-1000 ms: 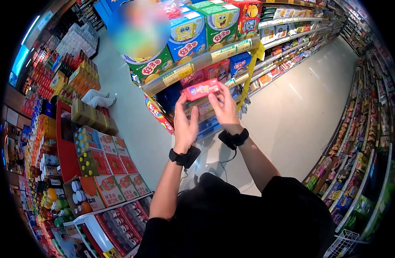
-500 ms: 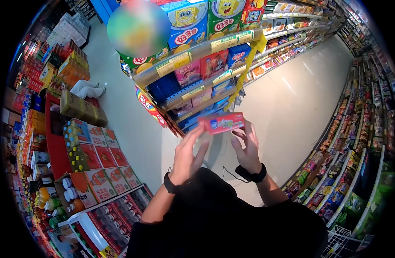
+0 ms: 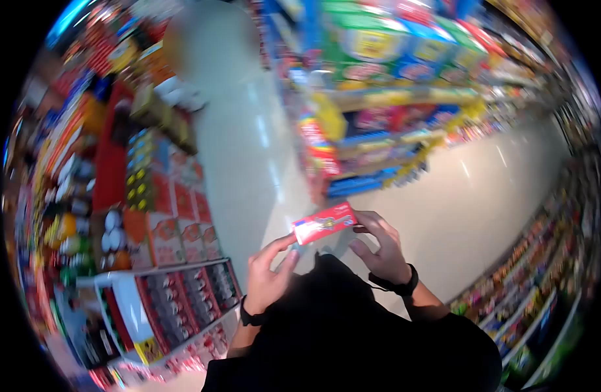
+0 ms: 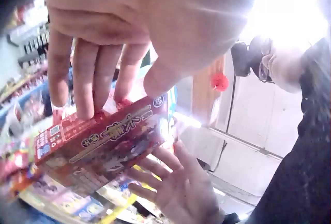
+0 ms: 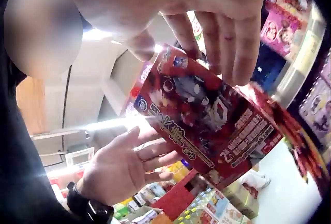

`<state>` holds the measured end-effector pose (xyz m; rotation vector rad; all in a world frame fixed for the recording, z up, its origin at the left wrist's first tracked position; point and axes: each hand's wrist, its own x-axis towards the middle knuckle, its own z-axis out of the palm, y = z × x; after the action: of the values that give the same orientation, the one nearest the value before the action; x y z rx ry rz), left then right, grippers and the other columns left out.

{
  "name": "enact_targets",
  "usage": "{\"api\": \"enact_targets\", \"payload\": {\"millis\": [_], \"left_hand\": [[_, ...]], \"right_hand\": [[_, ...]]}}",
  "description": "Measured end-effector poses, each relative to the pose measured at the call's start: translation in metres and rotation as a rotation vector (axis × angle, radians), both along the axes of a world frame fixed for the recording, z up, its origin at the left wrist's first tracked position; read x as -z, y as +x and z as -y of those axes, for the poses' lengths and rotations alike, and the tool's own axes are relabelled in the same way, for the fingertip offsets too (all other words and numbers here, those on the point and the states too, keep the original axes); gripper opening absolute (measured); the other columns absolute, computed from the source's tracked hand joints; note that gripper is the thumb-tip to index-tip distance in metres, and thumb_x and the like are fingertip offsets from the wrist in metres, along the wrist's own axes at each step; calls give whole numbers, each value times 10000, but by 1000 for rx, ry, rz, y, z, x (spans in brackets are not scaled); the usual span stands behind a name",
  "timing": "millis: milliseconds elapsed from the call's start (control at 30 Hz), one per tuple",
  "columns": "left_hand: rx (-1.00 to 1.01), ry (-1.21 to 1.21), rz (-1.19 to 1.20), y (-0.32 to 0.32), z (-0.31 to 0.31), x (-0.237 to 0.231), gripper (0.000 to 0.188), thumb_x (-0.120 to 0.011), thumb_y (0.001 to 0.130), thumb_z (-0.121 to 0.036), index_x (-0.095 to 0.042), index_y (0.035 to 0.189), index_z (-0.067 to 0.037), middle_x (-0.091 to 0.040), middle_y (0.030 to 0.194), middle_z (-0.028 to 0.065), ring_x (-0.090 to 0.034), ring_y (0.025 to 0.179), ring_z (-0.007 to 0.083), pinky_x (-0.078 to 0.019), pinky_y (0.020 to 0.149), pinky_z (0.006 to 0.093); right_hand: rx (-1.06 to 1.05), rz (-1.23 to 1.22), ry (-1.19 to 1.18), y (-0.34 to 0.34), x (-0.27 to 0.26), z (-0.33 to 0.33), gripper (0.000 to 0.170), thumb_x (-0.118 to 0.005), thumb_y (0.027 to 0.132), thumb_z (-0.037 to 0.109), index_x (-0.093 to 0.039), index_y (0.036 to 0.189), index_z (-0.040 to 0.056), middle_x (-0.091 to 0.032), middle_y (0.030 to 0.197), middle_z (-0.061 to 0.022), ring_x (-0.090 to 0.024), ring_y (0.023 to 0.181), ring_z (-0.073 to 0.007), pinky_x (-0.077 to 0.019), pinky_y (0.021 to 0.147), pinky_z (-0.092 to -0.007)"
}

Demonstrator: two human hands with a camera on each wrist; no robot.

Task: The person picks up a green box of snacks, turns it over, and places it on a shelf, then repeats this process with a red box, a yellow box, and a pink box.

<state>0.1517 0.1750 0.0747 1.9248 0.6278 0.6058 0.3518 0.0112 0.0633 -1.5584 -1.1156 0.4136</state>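
A small red cardboard box with a cartoon figure and Chinese lettering is held up in front of the person's body. The left hand holds its left end by the fingers. At the opposite end, the fingers of the right hand bend against the box. In the right wrist view the broad printed face of the box shows, with the left palm turned toward it. The left wrist view shows a narrower lettered side of the box under the left fingers.
A display shelf with green and blue snack cartons stands ahead, blurred. Drink cases are stacked on the left beside a pale floor. Long snack shelves run along the right.
The box and both hands have come away from the display shelf, down toward the body. The head view has swung left, so the shelf sits farther right. Both hands keep the box.
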Motion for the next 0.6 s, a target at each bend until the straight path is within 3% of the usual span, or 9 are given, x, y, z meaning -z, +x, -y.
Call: {"api": "enact_targets", "payload": {"millis": [133, 233, 433, 600], "left_hand": [[-297, 75, 29, -70, -15, -9, 252, -709, 939, -93, -712, 1171, 6, -764, 1031, 190, -756, 955, 283, -553, 867, 344], [-471, 51, 41, -136, -24, 5, 301, -726, 939, -88, -692, 1221, 12, -722, 1222, 220, -716, 1123, 356, -545, 964, 377], [-858, 94, 60, -273, -25, 17, 340, -744, 937, -116, -679, 1242, 21, -738, 1165, 205, -727, 1062, 344, -564, 897, 391], [-1145, 26, 57, -374, -19, 38, 404, -720, 953, -135, -639, 1323, 3, -733, 1205, 184, -716, 1107, 301, -559, 914, 395]], "right_hand": [[-234, -10, 3, -49, -2, -72, 549, -741, 900, 71, -567, 1414, -14, -621, 1352, -182, -654, 1178, -289, -573, 939, -387], [-410, -15, -36, -103, -4, -127, 544, -723, 913, 102, -554, 1413, -28, -604, 1349, -184, -644, 1192, -281, -568, 959, -385], [-798, -18, -124, -238, 0, -220, 500, -687, 942, 109, -550, 1400, -38, -572, 1376, -182, -633, 1218, -269, -577, 975, -385], [-1051, -7, -103, -364, 20, -276, 594, -719, 934, 124, -500, 1465, -29, -598, 1342, -192, -637, 1203, -293, -553, 950, -392]]}}
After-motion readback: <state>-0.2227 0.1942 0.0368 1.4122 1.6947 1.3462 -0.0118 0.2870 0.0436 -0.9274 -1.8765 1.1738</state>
